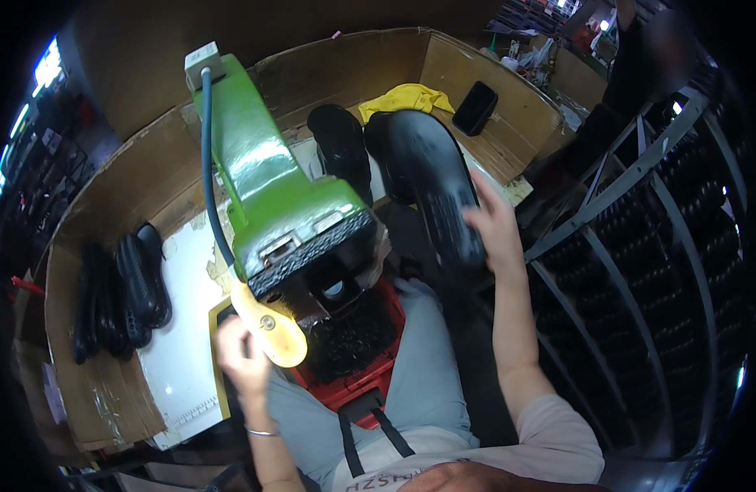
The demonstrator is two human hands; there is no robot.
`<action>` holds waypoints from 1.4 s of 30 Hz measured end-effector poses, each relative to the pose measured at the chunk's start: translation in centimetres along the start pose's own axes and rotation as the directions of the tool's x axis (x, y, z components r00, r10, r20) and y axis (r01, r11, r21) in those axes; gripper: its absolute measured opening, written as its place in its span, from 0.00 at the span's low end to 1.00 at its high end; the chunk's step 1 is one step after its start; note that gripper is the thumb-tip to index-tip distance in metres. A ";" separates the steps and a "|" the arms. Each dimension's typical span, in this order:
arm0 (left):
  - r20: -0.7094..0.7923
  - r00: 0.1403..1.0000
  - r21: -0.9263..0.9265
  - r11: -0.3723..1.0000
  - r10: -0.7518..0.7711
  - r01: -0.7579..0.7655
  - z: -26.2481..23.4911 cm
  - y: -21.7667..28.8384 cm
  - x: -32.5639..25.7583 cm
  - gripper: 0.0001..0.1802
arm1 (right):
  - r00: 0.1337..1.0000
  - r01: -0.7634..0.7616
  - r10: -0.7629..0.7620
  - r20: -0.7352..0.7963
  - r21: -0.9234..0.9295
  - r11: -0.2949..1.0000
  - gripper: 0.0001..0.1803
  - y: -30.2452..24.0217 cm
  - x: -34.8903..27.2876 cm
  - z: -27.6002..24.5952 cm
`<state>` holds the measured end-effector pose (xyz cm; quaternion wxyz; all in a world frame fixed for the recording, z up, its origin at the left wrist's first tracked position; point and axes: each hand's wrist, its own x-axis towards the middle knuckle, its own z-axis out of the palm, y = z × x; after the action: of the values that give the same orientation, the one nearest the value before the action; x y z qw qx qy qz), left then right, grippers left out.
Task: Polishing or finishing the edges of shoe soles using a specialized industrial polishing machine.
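Observation:
My right hand (498, 230) grips a long black shoe sole (434, 168) by its right edge, with the thumb on its surface. The sole stands tilted over the box's near edge, right of the green machine (267, 164). My left hand (243, 361) is beside the yellow oval plate (271, 330) at the machine's front. Its fingers are loosely bent and look apart, with nothing visible in them; slight blur softens the tips. Another black sole piece (343, 148) lies behind, between the machine and the held sole.
Several black soles (140, 279) lean at the left in a large cardboard box (107, 221). A yellow cloth (407, 98) and a black phone-like object (475, 107) lie at the back. A red bin (384, 373) with black scraps sits below. A metal rack (616, 193) flanks the right; another person (620, 90) is beyond.

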<state>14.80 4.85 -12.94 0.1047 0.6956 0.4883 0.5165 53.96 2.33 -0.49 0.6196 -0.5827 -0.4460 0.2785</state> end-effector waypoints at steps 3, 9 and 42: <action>-0.056 0.985 0.438 0.890 0.166 -0.125 -5.3 -9.3 5.7 0.14 | 0.999 0.003 -0.003 0.042 0.002 1.000 0.35 3.5 10.8 1.3; 0.000 0.956 0.852 0.500 -0.295 0.155 -6.1 -16.3 8.9 0.29 | 0.976 -0.204 0.218 0.013 -0.306 0.930 0.30 12.1 20.2 2.0; -0.067 0.973 0.688 0.697 -0.219 0.204 -8.7 -7.4 -2.5 0.24 | 0.930 -0.307 0.340 -0.137 0.216 0.927 0.11 22.8 -13.0 3.5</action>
<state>3.43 3.45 -15.48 -0.0984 0.6286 0.7207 0.2752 49.13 -3.46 -25.86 0.6541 -0.6080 -0.2595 0.3675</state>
